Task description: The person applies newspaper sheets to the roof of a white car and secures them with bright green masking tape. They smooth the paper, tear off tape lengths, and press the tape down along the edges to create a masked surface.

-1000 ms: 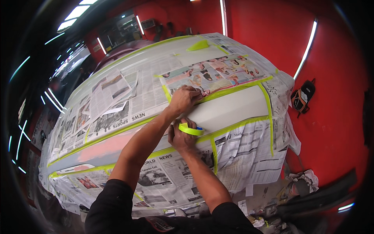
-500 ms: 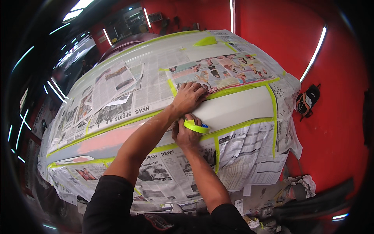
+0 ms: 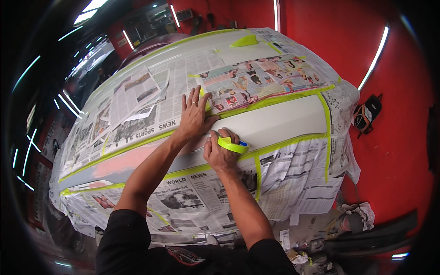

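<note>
My left hand (image 3: 194,115) lies with its fingers spread on the newspaper masking, at the left end of the colourful newspaper sheet (image 3: 256,82) and over the yellow-green tape line (image 3: 270,104). Just below and to the right, my right hand (image 3: 222,153) is closed around a roll of yellow-green masking tape (image 3: 233,145) with a blue core. The roll is held over an uncovered pale body panel (image 3: 279,120) of a vehicle. Farther left along this strip, the surface turns pink and grey (image 3: 123,162). Part of the left thumb lies in shadow.
Newspaper sheets (image 3: 183,201) hang down the near side, edged with tape. Loose sheets (image 3: 137,94) lie on top at the left. A yellow-green fin (image 3: 244,41) stands at the far side. On the red wall (image 3: 403,151) hangs a black and orange item (image 3: 367,114). Clutter covers the floor at lower right.
My left hand has shifted left and its fingers have spread out flat. My right hand keeps the tape roll, nearly in place. The whole view has shifted slightly.
</note>
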### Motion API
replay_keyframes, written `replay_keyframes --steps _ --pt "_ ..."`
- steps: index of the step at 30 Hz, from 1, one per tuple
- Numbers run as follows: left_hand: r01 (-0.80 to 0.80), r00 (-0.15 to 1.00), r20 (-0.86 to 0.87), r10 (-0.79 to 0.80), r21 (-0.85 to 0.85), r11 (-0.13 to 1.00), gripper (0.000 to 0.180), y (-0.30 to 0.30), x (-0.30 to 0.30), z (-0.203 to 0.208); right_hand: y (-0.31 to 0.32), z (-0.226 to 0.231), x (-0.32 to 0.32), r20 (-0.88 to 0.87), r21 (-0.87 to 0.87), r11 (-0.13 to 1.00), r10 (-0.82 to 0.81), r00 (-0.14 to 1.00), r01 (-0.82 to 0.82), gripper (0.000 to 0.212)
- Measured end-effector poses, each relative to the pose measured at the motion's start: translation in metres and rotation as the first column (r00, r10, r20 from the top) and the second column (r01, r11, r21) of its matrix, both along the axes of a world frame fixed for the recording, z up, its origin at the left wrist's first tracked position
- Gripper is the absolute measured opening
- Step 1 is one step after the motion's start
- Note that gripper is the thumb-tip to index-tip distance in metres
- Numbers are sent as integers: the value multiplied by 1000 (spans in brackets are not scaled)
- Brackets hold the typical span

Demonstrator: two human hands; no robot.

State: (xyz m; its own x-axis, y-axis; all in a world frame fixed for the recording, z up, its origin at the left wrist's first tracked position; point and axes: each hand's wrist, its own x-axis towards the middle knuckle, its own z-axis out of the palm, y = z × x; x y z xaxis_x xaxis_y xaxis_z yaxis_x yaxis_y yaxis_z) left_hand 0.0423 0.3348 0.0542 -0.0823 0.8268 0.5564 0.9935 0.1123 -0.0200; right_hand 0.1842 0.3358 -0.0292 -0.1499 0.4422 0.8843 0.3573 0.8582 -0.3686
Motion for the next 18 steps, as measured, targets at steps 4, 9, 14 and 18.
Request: replay_keyframes --steps 4,9,14,18 --pt "2 1000 26 -2 6 1000 74 -24 -7 2 0 1 0 -1 1 1000 -13 1000 13 22" --pt "137 990 21 -136 -53 989 57 -70 -14 2 -3 2 -1 1 -1 1000 -9 1000 9 22" --pt "165 986 5 -165 -7 986 55 -66 2 6 -1 2 1 31 -18 1000 -5 1000 6 24" --pt "-134 991 14 134 17 991 59 -113 -38 -1 0 1 -1 15 8 1000 -18 1000 18 24"
